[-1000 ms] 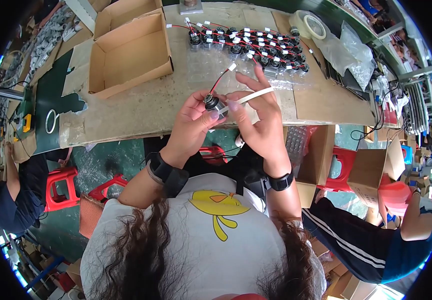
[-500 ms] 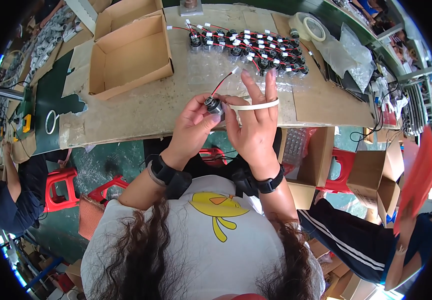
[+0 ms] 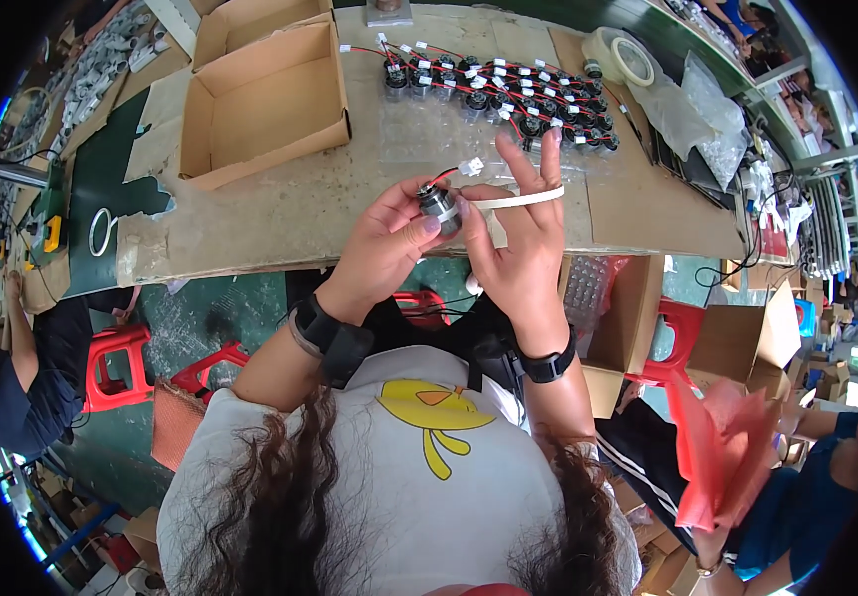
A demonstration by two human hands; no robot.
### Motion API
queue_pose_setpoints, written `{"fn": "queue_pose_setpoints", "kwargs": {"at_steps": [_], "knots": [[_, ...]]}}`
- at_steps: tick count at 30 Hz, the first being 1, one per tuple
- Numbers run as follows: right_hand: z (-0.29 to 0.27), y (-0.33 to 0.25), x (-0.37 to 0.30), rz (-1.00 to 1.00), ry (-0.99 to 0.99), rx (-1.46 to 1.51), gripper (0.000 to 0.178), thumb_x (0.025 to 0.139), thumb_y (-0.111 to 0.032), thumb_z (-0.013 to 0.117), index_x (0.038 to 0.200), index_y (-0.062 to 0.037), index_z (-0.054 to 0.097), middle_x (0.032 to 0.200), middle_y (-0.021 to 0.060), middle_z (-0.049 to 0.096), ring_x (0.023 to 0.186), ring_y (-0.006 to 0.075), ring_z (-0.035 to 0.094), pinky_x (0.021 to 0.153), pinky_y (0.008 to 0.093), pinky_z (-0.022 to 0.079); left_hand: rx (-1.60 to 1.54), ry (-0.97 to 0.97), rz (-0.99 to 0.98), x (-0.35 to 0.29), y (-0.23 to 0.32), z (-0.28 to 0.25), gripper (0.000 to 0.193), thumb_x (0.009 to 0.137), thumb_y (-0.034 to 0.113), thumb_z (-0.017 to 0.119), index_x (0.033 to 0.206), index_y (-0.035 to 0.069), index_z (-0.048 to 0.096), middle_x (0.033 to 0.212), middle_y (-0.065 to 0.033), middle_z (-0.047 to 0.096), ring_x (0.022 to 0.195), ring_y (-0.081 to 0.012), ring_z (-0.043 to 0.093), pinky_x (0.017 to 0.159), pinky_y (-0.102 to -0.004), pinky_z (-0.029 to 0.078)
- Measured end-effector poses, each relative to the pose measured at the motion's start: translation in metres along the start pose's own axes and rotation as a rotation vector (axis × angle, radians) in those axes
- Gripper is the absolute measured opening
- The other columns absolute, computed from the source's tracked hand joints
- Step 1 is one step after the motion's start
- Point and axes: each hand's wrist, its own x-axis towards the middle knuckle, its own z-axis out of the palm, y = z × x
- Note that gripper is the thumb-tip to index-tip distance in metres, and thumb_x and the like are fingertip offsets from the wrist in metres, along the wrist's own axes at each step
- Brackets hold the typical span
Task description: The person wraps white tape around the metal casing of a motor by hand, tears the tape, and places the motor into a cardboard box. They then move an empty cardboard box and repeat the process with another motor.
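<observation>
The left hand [image 3: 384,238] grips a dark, round part [image 3: 437,202] between thumb and fingers, holding it up in front of the desk [image 3: 349,194], near its front edge — a pale band shows on the part's side, and a short red and black lead [image 3: 443,178] runs from its top to a white plug [image 3: 470,168]. The right hand [image 3: 518,253] is just beside the part, its thumb and forefinger close together at the part's right side, though whether they pinch anything there I cannot tell; two of its other fingers point up and apart, with a narrow white ring [image 3: 518,200] lying across them. Beyond the hands, many like parts [image 3: 528,99] with red leads and white plugs stand in rows on a clear tray [image 3: 409,149]. To their left on the desk is an open brown box [image 3: 270,155], with another box [image 3: 260,25] behind it, and further left a second white ring [image 3: 101,232] lies on a dark green mat [image 3: 96,189]. To the right of the rows are pale rolls [image 3: 631,62] and a clear bag [image 3: 715,124] — and at the lower right a co-worker [image 3: 796,507] holds a crumpled red sheet [image 3: 712,447]
</observation>
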Motion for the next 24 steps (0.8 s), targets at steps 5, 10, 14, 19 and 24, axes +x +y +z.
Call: {"fn": "queue_pose_setpoints", "kwargs": {"at_steps": [5,10,14,19,24], "knots": [[0.002,0.002,-0.002,-0.017,0.017,-0.040,0.012,0.077,-0.004,0.071,0.089,-0.0057,0.071,0.133,0.0150,0.053,0.138,0.0411,0.028,0.107,0.0483,0.031,0.005,-0.012,0.021,0.001,-0.002,-0.002,0.046,0.091,0.003,0.058,0.133,0.002,0.042,0.124,-0.0083,0.055,0.118,-0.0190,0.052,0.102,-0.0386,0.044],[-0.003,-0.006,-0.001,-0.030,0.044,-0.073,0.011,0.077,-0.004,0.071,0.088,-0.0052,0.071,0.131,0.0146,0.055,0.138,0.0403,0.029,0.107,0.0481,0.032,0.108,0.015,0.041,0.000,-0.002,-0.005,0.044,0.090,0.002,0.058,0.132,0.002,0.043,0.122,-0.0085,0.055,0.115,-0.0175,0.053,0.102,-0.0375,0.043],[-0.002,-0.004,-0.002,0.007,0.007,-0.070,0.012,0.077,-0.003,0.070,0.089,-0.0051,0.070,0.129,0.0149,0.056,0.138,0.0402,0.030,0.107,0.0483,0.032,0.163,0.033,0.036,0.000,-0.002,-0.003,0.041,0.090,0.001,0.057,0.129,0.001,0.044,0.122,-0.0086,0.055,0.112,-0.0174,0.054,0.100,-0.0375,0.045],[0.001,-0.002,-0.007,0.031,-0.015,-0.037,0.013,0.078,-0.006,0.071,0.090,-0.0057,0.070,0.128,0.0159,0.056,0.137,0.0414,0.030,0.108,0.0501,0.030,0.131,0.006,0.004,0.001,-0.004,-0.003,0.039,0.090,0.001,0.058,0.127,0.002,0.045,0.121,-0.0085,0.055,0.109,-0.0181,0.055,0.097,-0.0377,0.048],[-0.006,0.005,-0.008,0.121,-0.041,0.126,0.013,0.078,-0.010,0.071,0.090,-0.0066,0.070,0.130,0.0153,0.055,0.138,0.0428,0.029,0.108,0.0529,0.028,0.069,0.020,-0.049,0.005,0.005,0.003,0.039,0.090,0.001,0.058,0.127,0.002,0.046,0.120,-0.0078,0.056,0.109,-0.0186,0.056,0.095,-0.0387,0.050]]}}
